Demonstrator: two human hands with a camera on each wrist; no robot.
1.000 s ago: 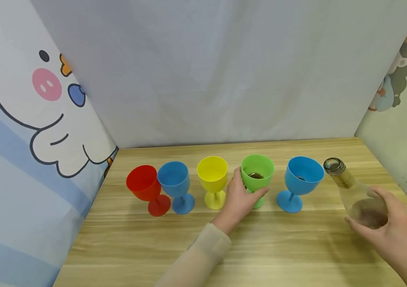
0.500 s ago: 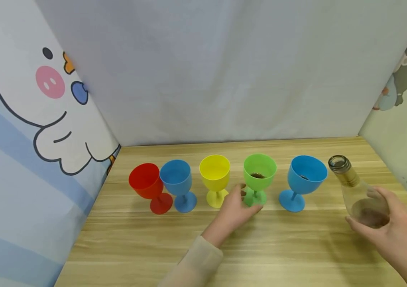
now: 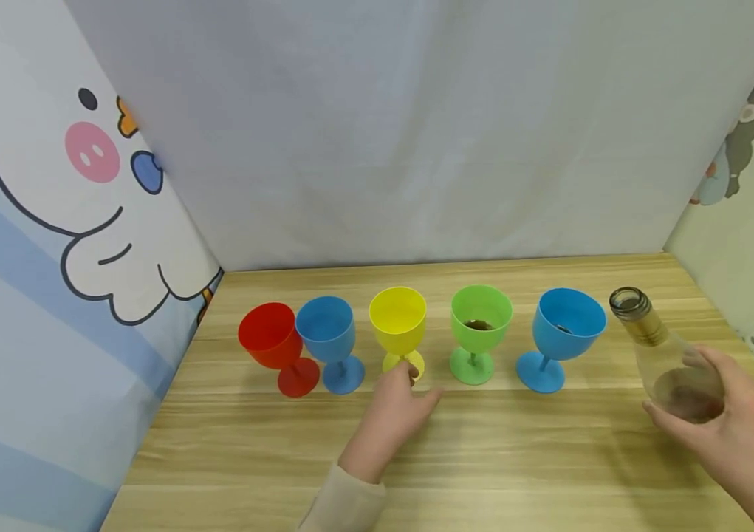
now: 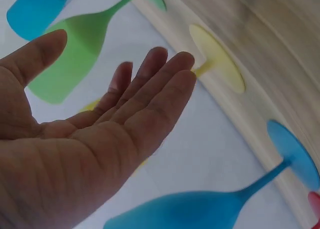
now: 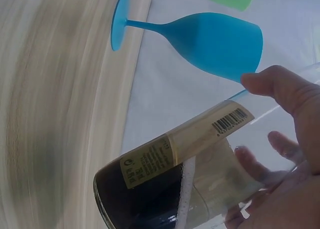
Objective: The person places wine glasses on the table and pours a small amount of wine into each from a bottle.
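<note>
My left hand point(image 3: 393, 414) is in front of the yellow goblet point(image 3: 398, 321), its fingers loosely extended and holding nothing. In the left wrist view the fingers overlap the yellow stem; whether they touch it I cannot tell. My right hand point(image 3: 729, 421) grips a clear glass bottle point(image 5: 200, 174), tilted, with dark liquid and some foam low inside. Just left of the bottle stands a blue goblet point(image 3: 566, 325) with a little dark liquid. The green goblet point(image 3: 481, 318), between yellow and blue, also has dark liquid in it.
Farther left stand another blue goblet point(image 3: 326, 332) and a red goblet point(image 3: 272, 340), close together. All rest on a wood-grain table point(image 3: 483, 473). A pale cloth backdrop point(image 3: 416, 148) rises behind it, with printed panels at both sides.
My left hand has let go of the green goblet and moved left and nearer, to the front of the yellow one. My right hand keeps the bottle in nearly the same place.
</note>
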